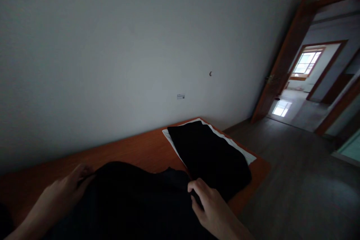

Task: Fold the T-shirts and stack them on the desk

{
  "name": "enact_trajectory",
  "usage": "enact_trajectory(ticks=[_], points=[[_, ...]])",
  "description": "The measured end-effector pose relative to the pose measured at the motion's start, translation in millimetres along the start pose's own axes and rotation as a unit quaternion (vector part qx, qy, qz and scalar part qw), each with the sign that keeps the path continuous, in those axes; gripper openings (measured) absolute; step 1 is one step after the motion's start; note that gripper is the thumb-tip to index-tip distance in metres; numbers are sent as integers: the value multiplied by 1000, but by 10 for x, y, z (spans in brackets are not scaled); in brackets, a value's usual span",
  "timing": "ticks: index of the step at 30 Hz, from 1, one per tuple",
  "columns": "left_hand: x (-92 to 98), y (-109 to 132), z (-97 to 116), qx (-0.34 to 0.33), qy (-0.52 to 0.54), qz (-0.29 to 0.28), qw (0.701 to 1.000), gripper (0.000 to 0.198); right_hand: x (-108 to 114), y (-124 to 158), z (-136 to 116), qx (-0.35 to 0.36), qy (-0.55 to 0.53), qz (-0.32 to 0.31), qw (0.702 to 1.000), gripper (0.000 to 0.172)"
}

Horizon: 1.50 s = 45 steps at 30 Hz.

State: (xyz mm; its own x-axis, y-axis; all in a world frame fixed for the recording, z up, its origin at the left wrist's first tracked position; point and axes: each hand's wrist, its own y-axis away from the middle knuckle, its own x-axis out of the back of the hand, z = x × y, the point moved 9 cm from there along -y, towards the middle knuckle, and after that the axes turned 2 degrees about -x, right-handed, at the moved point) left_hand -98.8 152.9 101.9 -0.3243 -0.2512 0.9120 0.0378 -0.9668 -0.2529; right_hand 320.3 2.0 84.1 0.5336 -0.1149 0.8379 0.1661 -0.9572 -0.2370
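A black cloth [135, 198] spans the bottom centre of the head view, held up between my two hands. My left hand [67, 187] pinches its upper left edge. At the cloth's upper right corner, my right hand [206, 204] is closed on the fabric. Beyond my right hand, a second black cloth [208, 153] lies flat on a white sheet or cloth [251, 157], whose edges show around it. Both rest on the reddish-brown wooden table [126, 150]. The lower part of the held cloth runs out of view.
A pale wall [112, 63] with a small label [180, 96] and a small hole or hook [210, 74] rises behind the table. An open wooden door [287, 52] stands at the right, past the grey floor [289, 157].
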Motion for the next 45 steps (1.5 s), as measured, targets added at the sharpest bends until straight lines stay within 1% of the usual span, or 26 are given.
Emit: enact_trajectory(ticks=[2,4,6,7,9,10,11,12,13,15,17,19,20,21,22,24,26,28,30,31,32,34,35,38,41,45], points=[[153,-447,782,-54,18,3,998,16,337,-32,153,-35,31,41,998,34],[305,-888,1586,-105,88,48,989,13,695,-131,339,-78,76,81,991,31],[330,-1228,2312,-145,132,69,978,26,1007,-251,583,-151,139,95,974,26],[311,-1333,2629,-166,149,77,972,35,1136,-297,731,-201,175,91,960,25],[183,-1378,3149,-215,169,61,960,44,1332,-347,1002,-286,241,71,925,26],[84,-1311,3347,-249,176,36,952,44,1388,-354,1115,-316,273,57,907,27],[-28,-1185,3492,-287,178,8,941,41,1417,-356,1208,-335,300,44,892,30],[-148,-1012,3571,-324,178,-20,929,38,1414,-354,1282,-344,320,34,882,31],[-275,-809,3578,-354,175,-46,918,35,1375,-351,1339,-345,330,27,878,33],[-561,-376,3388,-390,164,-89,902,31,1197,-346,1405,-330,328,13,885,32],[-901,13,2966,-388,148,-135,900,34,908,-361,1397,-299,304,0,904,29],[-1191,259,2328,-320,129,-146,927,35,584,-406,1292,-253,270,4,929,27],[-1291,364,1986,-289,119,-142,939,36,424,-441,1202,-225,249,14,942,25],[-1358,462,1644,-261,110,-138,949,36,265,-482,1091,-195,229,25,953,24],[-1365,544,1299,-230,104,-119,960,36,102,-528,961,-164,210,34,963,23],[-1252,723,696,-194,109,-77,972,33,-244,-633,651,-94,168,43,980,21],[-1009,898,177,-152,127,-21,980,32,-616,-742,297,-23,115,40,992,24],[-746,1068,-246,-96,158,29,982,31,-998,-848,-52,32,56,31,997,32],[-559,1212,-580,-20,214,62,975,29,-1368,-949,-351,58,14,18,998,37],[-506,1269,-714,22,257,75,963,29,-1534,-995,-475,62,4,14,998,37],[-474,1319,-837,69,313,93,943,30,-1680,-1036,-579,63,1,11,998,37],[-458,1396,-1036,151,428,148,879,38,-1889,-1096,-706,57,8,16,998,36],[-460,1435,-1135,190,478,191,836,42,-1949,-1115,-730,54,11,24,998,37],[-443,1505,-1336,245,504,281,779,50,-1980,-1142,-683,71,-24,63,995,39],[-343,1648,-1582,287,481,366,743,48,-1936,-1156,-526,92,-113,79,986,38],[-23,1977,-1969,342,401,479,702,57,-1927,-1181,-352,65,-185,64,979,40]])
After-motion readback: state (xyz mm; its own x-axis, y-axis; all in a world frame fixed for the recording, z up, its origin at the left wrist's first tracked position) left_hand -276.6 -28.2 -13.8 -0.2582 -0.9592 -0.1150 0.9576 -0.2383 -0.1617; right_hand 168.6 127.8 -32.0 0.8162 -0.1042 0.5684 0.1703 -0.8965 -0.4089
